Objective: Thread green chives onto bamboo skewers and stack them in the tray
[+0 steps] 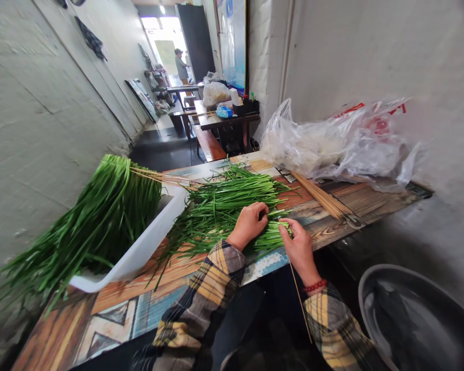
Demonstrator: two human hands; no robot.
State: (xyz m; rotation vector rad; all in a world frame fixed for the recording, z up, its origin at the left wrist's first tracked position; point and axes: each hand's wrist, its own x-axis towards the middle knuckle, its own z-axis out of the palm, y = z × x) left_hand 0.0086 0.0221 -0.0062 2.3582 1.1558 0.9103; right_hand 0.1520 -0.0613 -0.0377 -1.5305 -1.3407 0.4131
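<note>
Garlic chives (232, 198) lie in a loose pile on the wood-patterned table, their pale cut ends toward the right. My left hand (251, 222) rests over the near side of the pile, its fingers curled in on some stalks; its fingertips are partly hidden. Close by on the right, my right hand (299, 250) is closed on a thin bamboo skewer (300, 304) that hangs down past the table edge. The thumb and fingertips of this hand touch the cut ends of a small bunch of chives (272, 236).
At left, a white plastic tray (139, 257) holds a thick stack of skewered chives (96, 216). Loose bamboo skewers (320, 196) lie at right, before a clear plastic bag (332, 144). A grey basin (413, 319) stands lower right. A person (181, 66) stands near the far doorway.
</note>
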